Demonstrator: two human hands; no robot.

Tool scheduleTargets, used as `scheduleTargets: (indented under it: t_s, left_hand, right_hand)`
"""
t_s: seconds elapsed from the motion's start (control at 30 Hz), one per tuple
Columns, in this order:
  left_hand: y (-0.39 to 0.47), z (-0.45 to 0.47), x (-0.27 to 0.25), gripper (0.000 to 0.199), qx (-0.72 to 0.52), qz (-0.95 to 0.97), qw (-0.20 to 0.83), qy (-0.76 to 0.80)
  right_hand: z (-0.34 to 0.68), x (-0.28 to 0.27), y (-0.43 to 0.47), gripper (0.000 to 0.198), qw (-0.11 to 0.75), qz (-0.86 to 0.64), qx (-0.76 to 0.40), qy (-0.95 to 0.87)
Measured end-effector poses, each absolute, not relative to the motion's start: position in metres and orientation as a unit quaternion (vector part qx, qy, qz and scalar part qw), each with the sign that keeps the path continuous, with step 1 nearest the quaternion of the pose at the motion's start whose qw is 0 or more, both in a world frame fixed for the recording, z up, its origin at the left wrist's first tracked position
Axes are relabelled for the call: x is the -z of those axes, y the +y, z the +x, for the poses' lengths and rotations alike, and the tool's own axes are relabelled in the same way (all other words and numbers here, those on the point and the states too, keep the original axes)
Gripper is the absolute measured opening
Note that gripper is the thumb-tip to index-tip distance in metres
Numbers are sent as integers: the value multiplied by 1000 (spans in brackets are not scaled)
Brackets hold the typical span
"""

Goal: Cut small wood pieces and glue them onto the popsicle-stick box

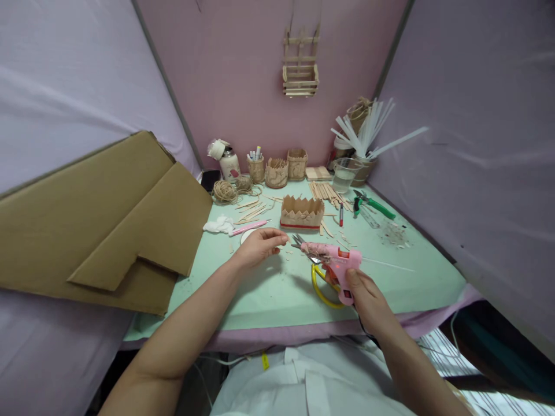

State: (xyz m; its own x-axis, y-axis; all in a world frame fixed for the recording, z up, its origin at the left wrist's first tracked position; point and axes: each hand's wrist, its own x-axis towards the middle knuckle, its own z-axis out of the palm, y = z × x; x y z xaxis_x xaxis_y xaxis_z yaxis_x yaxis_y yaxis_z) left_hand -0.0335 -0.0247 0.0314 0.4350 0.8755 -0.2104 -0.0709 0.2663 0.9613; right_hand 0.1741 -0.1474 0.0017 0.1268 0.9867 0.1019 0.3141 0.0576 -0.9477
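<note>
My right hand (366,294) is wrapped round the grip of a pink hot glue gun (332,255), with a clear glue stick (388,264) jutting from its back. The gun's nozzle points left, toward my left hand (262,247). The thumb and fingertips of that hand are pinched together; whatever small piece they hold is too small to name. Partly hidden behind the gun are yellow-handled scissors (319,289), blades toward the left; whether they lie on the table or hang from my fingers, I cannot tell. Beyond both hands stands a small zigzag-edged wooden box (302,215) with a red base line.
Large folded cardboard (125,231) stands at the left. Wooden sticks (327,193), a red marker (341,215), green-handled pliers (379,207) and a plastic cup of water (344,179) are at the right. Twine (225,192), a pink pen-like tool (250,227) and crumpled tissue (219,225) lie left.
</note>
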Motion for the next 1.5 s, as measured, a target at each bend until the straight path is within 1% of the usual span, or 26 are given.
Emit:
scheduleTargets:
  t_s: [0.13, 0.27, 0.3, 0.37, 0.43, 0.5, 0.63, 0.73, 0.77, 0.83, 0.9, 0.97, 1.03, 1.07, 1.2, 1.23, 1.5]
  left_hand:
    - [-19, -44, -39, 27, -392, 480, 676, 399]
    - [-10, -60, -50, 28, -462, 446, 650, 407]
    - [-7, -64, -52, 27, -477, 436, 644, 409]
    - [-4, -71, -56, 27, -502, 420, 635, 411]
    - [-2, -76, -58, 28, -518, 407, 631, 409]
    - [-1, -79, -60, 28, -529, 398, 631, 405]
    - [0, -82, -59, 26, -543, 386, 628, 403]
    - [1, -82, -58, 27, -542, 391, 628, 399]
    - [0, -82, -58, 27, -540, 395, 629, 396]
    - [-1, -81, -58, 28, -535, 405, 630, 390]
    - [-3, -80, -58, 28, -531, 414, 630, 386]
    - [-4, -79, -58, 29, -530, 423, 627, 383]
    - [-4, -80, -57, 30, -535, 428, 620, 381]
    - [-4, -80, -57, 30, -539, 430, 616, 380]
    - [-2, -82, -56, 27, -553, 429, 606, 378]
    - [-1, -82, -56, 27, -553, 428, 605, 379]
    - [-1, -85, -59, 24, -569, 407, 608, 376]
  right_hand:
    - [185, -6, -147, 50, 433, -622, -305, -577]
    - [226, -4, -140, 42, 356, -666, -227, -615]
    - [239, -1, -137, 41, 323, -679, -181, -635]
    - [265, 6, -131, 42, 262, -707, -32, -656]
    - [286, 16, -126, 42, 167, -732, 76, -657]
    - [302, 27, -124, 42, 110, -743, 124, -648]
    - [321, 37, -124, 36, 47, -752, 82, -652]
    - [317, 18, -122, 42, 53, -761, 115, -636]
    - [310, 7, -120, 44, 73, -753, 132, -641]
    - [286, -20, -113, 39, 150, -695, 134, -690]
    - [250, -46, -102, 33, 227, -616, 102, -747]
    - [208, -64, -87, 27, 260, -557, 62, -786]
    - [168, -71, -69, 22, 233, -497, 0, -836]
    - [149, -70, -58, 20, 226, -473, -13, -851]
    - [96, -57, -18, 16, 102, -420, -38, -901]
    - [87, -53, -9, 15, 86, -409, -43, -907]
    - [59, -35, 23, 12, 5, -370, -90, -925]
